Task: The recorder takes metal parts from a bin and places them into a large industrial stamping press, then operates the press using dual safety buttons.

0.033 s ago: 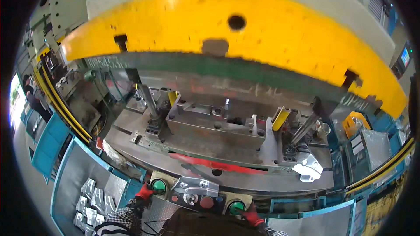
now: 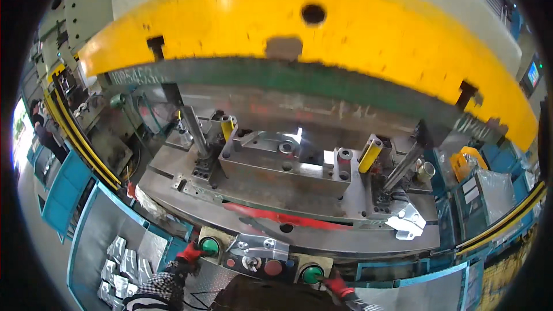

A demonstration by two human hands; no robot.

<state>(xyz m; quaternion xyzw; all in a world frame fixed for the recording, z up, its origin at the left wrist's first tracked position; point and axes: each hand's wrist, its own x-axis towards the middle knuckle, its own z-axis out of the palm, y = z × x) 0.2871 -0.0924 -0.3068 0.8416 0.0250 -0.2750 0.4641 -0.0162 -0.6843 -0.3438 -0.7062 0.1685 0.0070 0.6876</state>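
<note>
My left hand [image 2: 189, 252], in a red glove, lies at the edge of a green push button [image 2: 209, 246], with fingers reaching onto it. My right hand [image 2: 337, 285], also red-gloved, stretches a finger to the other green push button [image 2: 311, 275]. Neither hand holds anything. Between them a shiny stamped metal part [image 2: 259, 246] rests on the control panel, above a red button [image 2: 272, 268]. Ahead stands the press's lower die [image 2: 282, 178], under the raised yellow ram [image 2: 230, 17]. Another bright metal part [image 2: 406, 222] sits at the bed's right front.
A blue-framed bin [image 2: 86, 242] with several metal parts stands at my left, and another bin [image 2: 426, 296] at my right. Guide posts [image 2: 197, 131] rise from the die. A red strip [image 2: 288, 216] lies along the bed's front. A person [image 2: 49, 132] stands far left.
The yellow ram and the upper die have risen slightly, showing more of the lower die. Both my hands stay at the green buttons.
</note>
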